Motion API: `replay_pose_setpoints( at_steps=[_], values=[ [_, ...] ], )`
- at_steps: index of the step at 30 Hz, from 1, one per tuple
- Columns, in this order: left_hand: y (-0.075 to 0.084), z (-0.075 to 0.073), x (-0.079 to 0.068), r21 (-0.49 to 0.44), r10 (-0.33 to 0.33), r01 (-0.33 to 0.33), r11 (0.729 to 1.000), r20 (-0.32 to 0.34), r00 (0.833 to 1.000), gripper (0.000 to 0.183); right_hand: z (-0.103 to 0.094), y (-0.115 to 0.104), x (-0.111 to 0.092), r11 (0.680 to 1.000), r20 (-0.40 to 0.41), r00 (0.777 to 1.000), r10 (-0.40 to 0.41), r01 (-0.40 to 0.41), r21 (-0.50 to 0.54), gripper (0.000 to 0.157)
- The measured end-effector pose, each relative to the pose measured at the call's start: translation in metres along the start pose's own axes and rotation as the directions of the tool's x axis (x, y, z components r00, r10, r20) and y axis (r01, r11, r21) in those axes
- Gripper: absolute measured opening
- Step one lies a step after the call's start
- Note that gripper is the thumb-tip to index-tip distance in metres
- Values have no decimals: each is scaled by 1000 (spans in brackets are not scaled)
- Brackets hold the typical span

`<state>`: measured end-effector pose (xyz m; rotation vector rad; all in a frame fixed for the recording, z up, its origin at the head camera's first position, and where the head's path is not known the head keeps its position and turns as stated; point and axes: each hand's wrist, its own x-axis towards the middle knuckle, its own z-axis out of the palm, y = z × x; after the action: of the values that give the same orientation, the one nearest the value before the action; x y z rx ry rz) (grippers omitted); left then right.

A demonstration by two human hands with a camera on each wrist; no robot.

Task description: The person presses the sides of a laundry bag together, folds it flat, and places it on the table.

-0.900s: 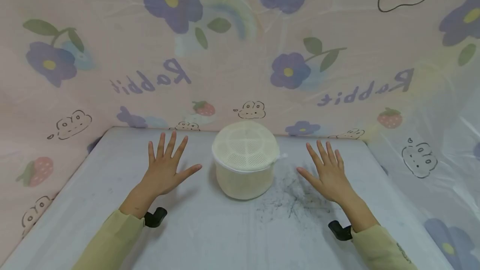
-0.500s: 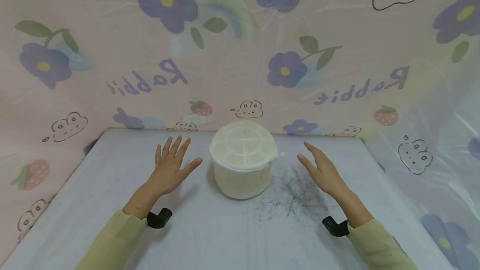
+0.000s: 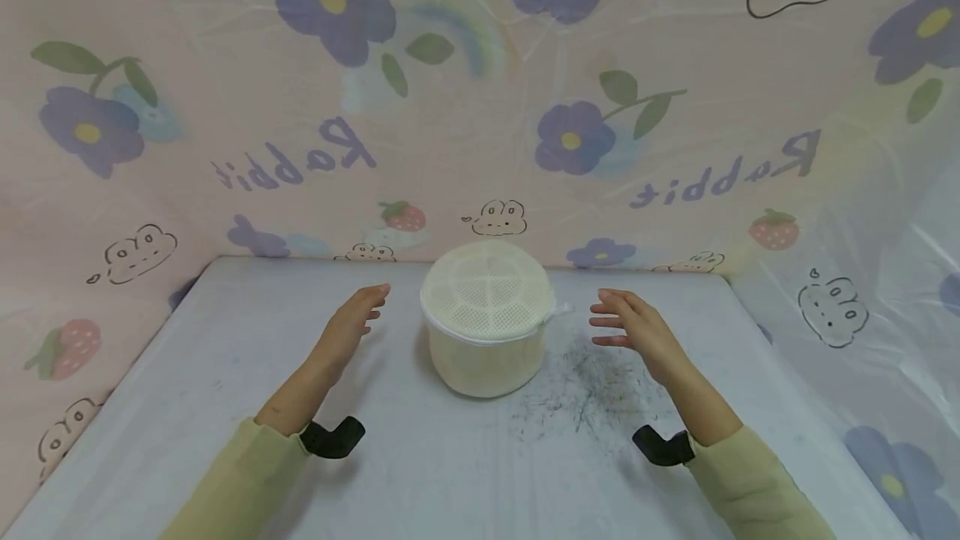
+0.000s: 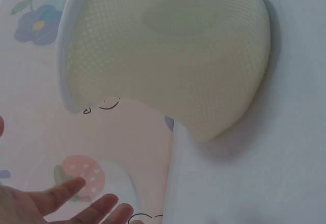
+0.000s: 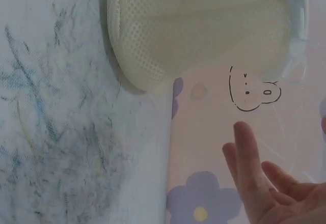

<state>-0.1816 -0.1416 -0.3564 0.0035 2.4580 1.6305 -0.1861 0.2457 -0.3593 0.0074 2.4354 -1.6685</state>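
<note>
A round, cream mesh laundry bag (image 3: 486, 365) stands upright on the table, its flat mesh top facing up and a white zipper edge (image 3: 480, 341) running around it. A short white tab sticks out at its right. My left hand (image 3: 351, 332) hovers to the left of the bag, palm turned toward it, fingers loosely extended and apart from it. On the other side, my right hand (image 3: 647, 340) mirrors this with its fingers spread. Both wrist views show the bag's mesh side (image 4: 168, 56) beyond the fingers, and nothing lies in either hand.
The white table (image 3: 420, 473) has dark scribble-like marks (image 3: 592, 394) right of the bag. Behind and beside it hangs a pale curtain (image 3: 465, 148) printed with flowers, strawberries and bunnies. A black wrist camera (image 3: 333, 437) sits below the left hand, another (image 3: 663, 446) below the right.
Both hands have turned from palms down with fingers spread to palms facing inward. The left hand has shifted slightly right. The laundry bag stays where it was on the table.
</note>
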Motion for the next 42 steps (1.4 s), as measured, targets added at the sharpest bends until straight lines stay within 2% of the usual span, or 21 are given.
replay_pose_setpoints(
  at_steps=[9,15,25,34,42],
  values=[
    [8,6,-2,-192,-52,55,980,25,998,62,5,-4,3,999,31,999,9,-10,36,75],
    [13,11,-1,-240,-78,82,967,29,997,61,10,-6,6,999,30,999,21,-23,43,76],
    [20,19,3,-275,-123,132,952,50,991,62,21,-12,11,997,15,999,48,-49,65,75],
    [28,27,7,-177,-185,186,967,22,983,63,29,-21,19,990,33,995,93,-96,105,73],
    [32,32,6,-173,-169,174,970,39,985,65,37,-29,25,984,43,992,120,-124,130,72]
  ],
)
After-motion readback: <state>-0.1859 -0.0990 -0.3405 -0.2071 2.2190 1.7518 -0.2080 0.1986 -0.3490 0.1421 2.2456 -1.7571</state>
